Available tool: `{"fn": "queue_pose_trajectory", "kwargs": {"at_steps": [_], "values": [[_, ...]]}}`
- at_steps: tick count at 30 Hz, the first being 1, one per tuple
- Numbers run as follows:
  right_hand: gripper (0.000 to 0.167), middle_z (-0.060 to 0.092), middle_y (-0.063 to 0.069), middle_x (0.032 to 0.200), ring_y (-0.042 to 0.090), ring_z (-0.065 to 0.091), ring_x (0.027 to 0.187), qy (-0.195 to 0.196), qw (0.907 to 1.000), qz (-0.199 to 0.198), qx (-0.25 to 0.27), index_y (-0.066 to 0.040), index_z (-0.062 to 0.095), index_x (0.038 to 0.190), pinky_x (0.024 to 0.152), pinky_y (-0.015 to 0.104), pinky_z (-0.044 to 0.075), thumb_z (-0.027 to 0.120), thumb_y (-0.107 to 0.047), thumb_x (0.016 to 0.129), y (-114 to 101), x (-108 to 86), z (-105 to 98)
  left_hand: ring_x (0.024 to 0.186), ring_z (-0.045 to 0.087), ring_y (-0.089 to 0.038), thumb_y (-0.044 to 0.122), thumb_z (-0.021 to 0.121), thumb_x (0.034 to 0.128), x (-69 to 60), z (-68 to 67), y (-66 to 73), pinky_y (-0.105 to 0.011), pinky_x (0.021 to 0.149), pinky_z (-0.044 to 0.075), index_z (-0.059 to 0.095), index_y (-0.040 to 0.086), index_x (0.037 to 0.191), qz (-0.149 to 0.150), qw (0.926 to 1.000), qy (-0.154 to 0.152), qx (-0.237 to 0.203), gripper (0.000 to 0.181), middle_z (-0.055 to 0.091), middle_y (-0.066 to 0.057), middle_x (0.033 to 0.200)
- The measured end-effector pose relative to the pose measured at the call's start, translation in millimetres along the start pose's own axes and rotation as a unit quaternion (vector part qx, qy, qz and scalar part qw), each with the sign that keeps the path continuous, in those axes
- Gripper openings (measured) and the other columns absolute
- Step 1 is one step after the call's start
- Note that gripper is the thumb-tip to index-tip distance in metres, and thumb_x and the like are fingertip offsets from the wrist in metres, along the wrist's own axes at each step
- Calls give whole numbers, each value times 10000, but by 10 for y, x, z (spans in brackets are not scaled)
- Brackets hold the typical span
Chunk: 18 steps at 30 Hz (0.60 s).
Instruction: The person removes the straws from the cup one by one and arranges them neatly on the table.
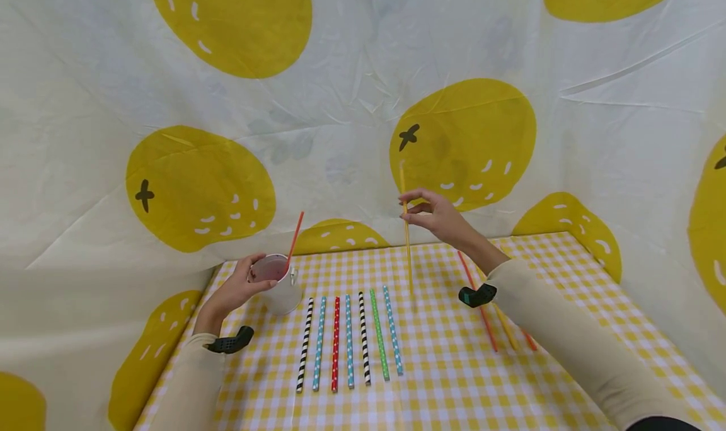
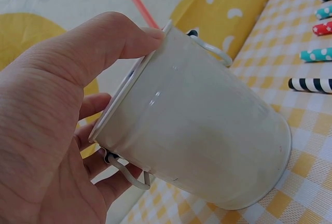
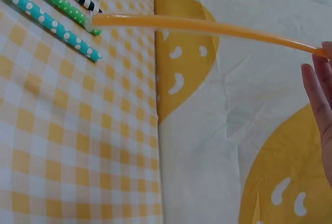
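Observation:
My left hand [image 1: 235, 292] grips the rim of a small white metal bucket [image 1: 285, 300] that stands on the table; the thumb lies over the near rim in the left wrist view. A red-orange straw [image 1: 294, 237] leans out of the bucket's right side. Held up between the thumb and fingers of my right hand [image 1: 445, 221] is a yellow-orange straw [image 1: 408, 248], hanging nearly upright, to the right of the bucket. Its lower end [image 3: 98, 21] shows in the right wrist view above the tablecloth. The bucket's bottom inside is hidden.
Several patterned paper straws [image 1: 336, 343], striped and dotted, lie in a row mid-table. Under my right forearm lie red-orange straws [image 1: 484, 324] and a yellow one [image 1: 506, 330], partly covered by the sleeve. A fruit-printed cloth [image 1: 340, 160] hangs behind the yellow-checked table [image 1: 442, 393].

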State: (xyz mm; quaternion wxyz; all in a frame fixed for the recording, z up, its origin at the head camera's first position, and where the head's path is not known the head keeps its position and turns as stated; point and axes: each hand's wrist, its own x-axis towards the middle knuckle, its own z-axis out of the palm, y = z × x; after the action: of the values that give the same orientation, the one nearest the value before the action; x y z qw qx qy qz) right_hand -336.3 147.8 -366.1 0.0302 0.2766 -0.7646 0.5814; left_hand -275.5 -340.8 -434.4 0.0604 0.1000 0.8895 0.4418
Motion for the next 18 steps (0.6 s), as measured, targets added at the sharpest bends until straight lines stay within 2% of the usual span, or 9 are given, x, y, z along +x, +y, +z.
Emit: {"fn": "queue_pose_trajectory", "kwargs": {"at_steps": [4,13,18], "values": [[380,555,116,1398,303,621,1164,-197,9997,111,-120,-120,590,1354,928,415,541,683,-129,986,15,-100,-110,1331,297,-417,376,709,964,14,0,-15,-547,1030,374,186,71,1596,11,10000,-8,3,876,120,-225,1587],[445,473,150,1481,377,579,1249,-464,9980,428,-93,-82,525,1435,917,264,534,634,-60,1004,118,-273,-364,1318,306,-411,371,711,963,22,-14,-21,-539,1018,378,186,65,1599,12,10000,-11,-12,879,120,-231,1584],[478,469,171,1464,374,576,1240,-530,9967,506,-336,-80,496,1476,896,259,541,621,-74,1015,159,-373,-517,1336,308,-419,365,708,966,19,-8,-5,-548,1028,376,183,62,1599,20,10000,-27,-17,877,118,-234,1581]]}}
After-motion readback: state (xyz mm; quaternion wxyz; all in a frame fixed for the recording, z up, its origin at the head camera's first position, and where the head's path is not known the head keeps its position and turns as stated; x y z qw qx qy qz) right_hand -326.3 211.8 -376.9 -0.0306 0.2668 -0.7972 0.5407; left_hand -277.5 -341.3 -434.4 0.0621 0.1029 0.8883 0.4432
